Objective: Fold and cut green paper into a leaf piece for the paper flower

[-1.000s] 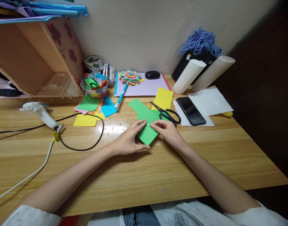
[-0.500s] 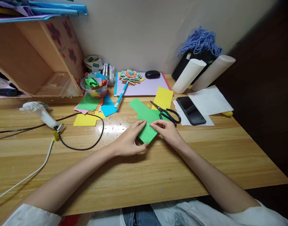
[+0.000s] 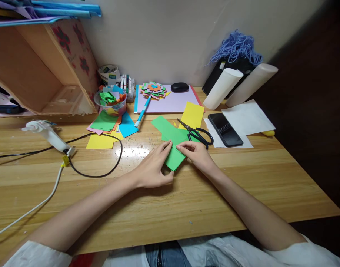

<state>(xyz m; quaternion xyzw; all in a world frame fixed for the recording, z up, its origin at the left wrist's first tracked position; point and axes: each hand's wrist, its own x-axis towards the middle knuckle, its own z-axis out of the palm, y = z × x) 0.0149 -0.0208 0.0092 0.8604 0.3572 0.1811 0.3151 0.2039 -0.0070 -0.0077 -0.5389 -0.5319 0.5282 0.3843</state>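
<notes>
A folded green paper piece (image 3: 175,158) lies between my two hands near the middle of the desk. My left hand (image 3: 156,167) has its fingertips on the paper's upper left edge, with the thumb spread away by the lower corner; it is open. At the right edge, my right hand (image 3: 198,155) pinches the paper between thumb and forefinger. More green paper (image 3: 163,126) lies just beyond, partly under the folded piece. Black-handled scissors (image 3: 196,133) rest close past my right hand, over green and yellow paper (image 3: 192,114).
A phone (image 3: 225,129) lies on white sheets at the right. Leftward are coloured papers (image 3: 105,121), a tub of scraps (image 3: 111,104) and a white device (image 3: 47,134) with cables. Behind sit a layered paper flower (image 3: 153,90), a black case (image 3: 179,87) and white rolls (image 3: 223,89).
My left thumb has moved slightly down, away from the fingers, showing more of the paper's lower left edge. My right hand keeps its pinch in nearly the same place.
</notes>
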